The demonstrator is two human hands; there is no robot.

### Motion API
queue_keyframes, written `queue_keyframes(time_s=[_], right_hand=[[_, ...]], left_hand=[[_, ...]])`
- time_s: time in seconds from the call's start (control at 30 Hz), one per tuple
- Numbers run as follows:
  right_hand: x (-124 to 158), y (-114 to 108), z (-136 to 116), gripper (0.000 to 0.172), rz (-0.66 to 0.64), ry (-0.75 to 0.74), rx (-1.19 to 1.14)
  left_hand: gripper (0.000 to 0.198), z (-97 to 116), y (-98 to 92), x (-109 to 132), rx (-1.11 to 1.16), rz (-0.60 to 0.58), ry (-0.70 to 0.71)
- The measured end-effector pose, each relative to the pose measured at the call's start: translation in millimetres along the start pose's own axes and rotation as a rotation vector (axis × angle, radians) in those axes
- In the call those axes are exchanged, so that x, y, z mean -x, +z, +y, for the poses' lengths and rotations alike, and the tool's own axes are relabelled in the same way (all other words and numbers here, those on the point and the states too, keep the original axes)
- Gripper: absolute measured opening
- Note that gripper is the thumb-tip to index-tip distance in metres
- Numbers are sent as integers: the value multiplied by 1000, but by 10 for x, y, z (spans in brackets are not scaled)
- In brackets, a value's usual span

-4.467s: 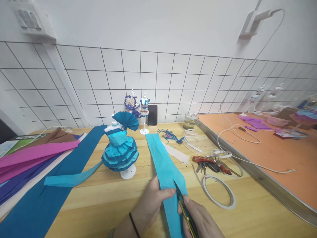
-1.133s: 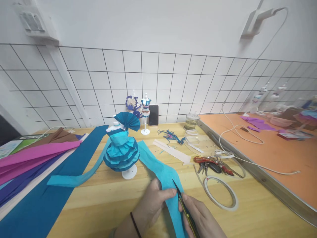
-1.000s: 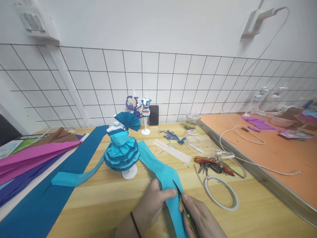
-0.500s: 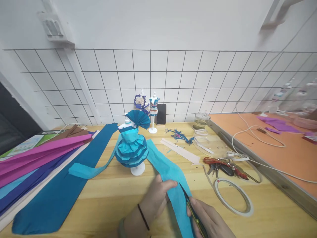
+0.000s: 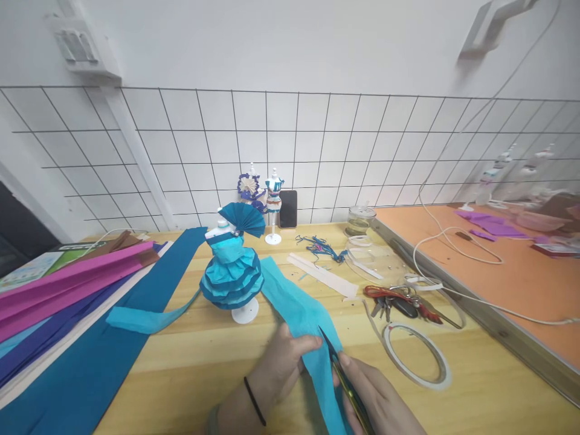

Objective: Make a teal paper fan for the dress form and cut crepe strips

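Observation:
A strip of light turquoise crepe paper point(image 5: 304, 308) runs from beside the dressed mannequin toward me. My left hand point(image 5: 287, 356) pinches its left edge, thumb on top and fingers underneath. In my right hand point(image 5: 374, 393) are small scissors point(image 5: 338, 365) with a dark pointed blade and a gold-and-black handle. The dark tip lies over the strip, close to my left thumb; whether it cuts into the paper I cannot tell. A miniature mannequin point(image 5: 233, 260) stands ahead to the left, in a tiered turquoise paper dress with a teal pleated fan at its shoulder.
Folded crepe paper point(image 5: 81, 272) and a long teal sheet point(image 5: 113, 356) cover the left side. At right lie a tape roll point(image 5: 419, 383), keys point(image 5: 403, 305) and a pale strip point(image 5: 321, 275). Two small mannequins point(image 5: 273, 193) and a phone point(image 5: 288, 208) stand against the tiled wall.
The view has turned slightly right, so everything sits further left. The scissors' tip has moved a little forward past my left thumb. Both hands keep their hold.

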State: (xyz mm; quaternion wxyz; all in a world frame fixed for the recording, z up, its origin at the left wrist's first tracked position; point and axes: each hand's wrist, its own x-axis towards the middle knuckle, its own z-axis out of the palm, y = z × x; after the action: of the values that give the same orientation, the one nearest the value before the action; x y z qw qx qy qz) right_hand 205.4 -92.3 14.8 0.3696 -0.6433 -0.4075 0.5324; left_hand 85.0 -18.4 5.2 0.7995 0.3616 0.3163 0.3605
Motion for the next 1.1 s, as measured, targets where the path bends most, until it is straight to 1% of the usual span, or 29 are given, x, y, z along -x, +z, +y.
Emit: queue_keyframes(time_s=[0.03, 0.13, 0.27, 0.5, 0.63, 0.8, 0.97, 1.1], right_hand=[[-11, 10, -10, 55, -13, 11, -11], [-27, 16, -23, 52, -70, -21, -29], [-31, -18, -21, 53, -116, -42, -20], [-33, -33, -31, 56, -128, -69, 3], [-29, -29, -33, 55, -132, -92, 10], [-51, -17, -3, 51, -107, -48, -42], [-101, -5, 55, 55, -104, -34, -3], [-106, 7, 32, 56, -106, -38, 12]], left_hand=[[21, 7, 6, 2, -6, 3, -4], [20, 23, 16, -1, -10, 23, -10], [21, 28, 16, -3, -1, 35, -20], [21, 1, 11, 13, 9, 33, 2], [21, 2, 13, 7, 5, 13, -2], [22, 6, 18, 9, 10, 16, -17], [27, -41, -20, -16, 47, 19, -13], [27, -54, -35, -24, 53, 40, 0]])
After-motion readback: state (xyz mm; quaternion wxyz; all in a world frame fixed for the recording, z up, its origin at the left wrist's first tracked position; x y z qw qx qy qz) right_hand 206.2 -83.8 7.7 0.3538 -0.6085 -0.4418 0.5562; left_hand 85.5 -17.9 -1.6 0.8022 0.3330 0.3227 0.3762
